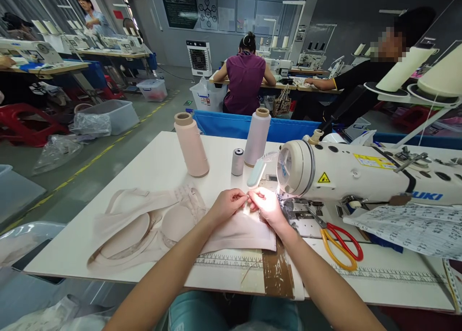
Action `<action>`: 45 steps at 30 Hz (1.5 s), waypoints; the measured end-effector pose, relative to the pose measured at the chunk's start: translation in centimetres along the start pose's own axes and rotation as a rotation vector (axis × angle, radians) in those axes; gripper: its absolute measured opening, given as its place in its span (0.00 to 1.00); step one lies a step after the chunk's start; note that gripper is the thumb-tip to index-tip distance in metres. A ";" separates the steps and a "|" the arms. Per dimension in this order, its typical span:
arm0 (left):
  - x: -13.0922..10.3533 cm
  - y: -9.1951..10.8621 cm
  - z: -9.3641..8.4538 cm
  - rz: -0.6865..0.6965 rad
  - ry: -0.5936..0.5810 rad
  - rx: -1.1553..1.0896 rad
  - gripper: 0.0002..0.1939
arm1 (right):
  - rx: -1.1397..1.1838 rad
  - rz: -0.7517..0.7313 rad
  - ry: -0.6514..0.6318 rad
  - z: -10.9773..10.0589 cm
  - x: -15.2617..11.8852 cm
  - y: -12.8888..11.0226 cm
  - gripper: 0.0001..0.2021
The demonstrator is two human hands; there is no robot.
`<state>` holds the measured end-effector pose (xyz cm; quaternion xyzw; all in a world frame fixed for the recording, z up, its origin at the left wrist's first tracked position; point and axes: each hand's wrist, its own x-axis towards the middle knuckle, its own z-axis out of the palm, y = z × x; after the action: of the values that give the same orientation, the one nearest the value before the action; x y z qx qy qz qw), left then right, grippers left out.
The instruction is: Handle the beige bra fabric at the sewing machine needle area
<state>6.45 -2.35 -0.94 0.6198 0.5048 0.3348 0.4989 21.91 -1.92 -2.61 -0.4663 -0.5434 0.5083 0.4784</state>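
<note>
A beige bra (124,227) with moulded cups is spread over the left part of the white table, and its band runs right beneath my hands. My left hand (230,203) has thumb and fingertips pinched together just above the band. Close against it, my right hand (265,206) is pinched too, near the needle area of the sewing machine (332,170). Between the two sets of fingertips a small pale strip (247,208) shows; whether it is sewn to the bra I cannot tell. The fingers hide most of what they grip.
Two large thread cones (192,148) (257,138) and a small spool (237,162) stand behind my hands. Scissors (341,247) with red and yellow handles lie at the right, beside printed paper (404,225). A ruler tape (227,262) runs along the front edge. Other people work beyond.
</note>
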 end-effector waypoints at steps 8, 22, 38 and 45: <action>-0.1 1.1 -0.8 -0.178 -0.061 -0.198 0.11 | -0.049 -0.036 -0.074 -0.4 0.3 0.0 0.15; 0.5 -0.2 -1.4 -0.200 -0.118 -0.430 0.16 | -0.475 -0.489 -0.024 -0.8 -0.4 -0.1 0.08; 0.0 0.7 -0.5 -0.102 0.071 -0.227 0.11 | -0.419 -0.283 0.008 -0.5 -0.3 0.8 0.09; 0.0 0.3 -0.1 -0.042 0.117 -0.106 0.10 | -0.605 -0.411 0.046 -0.5 -0.6 0.1 0.09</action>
<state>6.47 -2.31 -0.64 0.5612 0.5277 0.3861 0.5075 22.50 -2.42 -2.68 -0.4792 -0.7407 0.2072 0.4229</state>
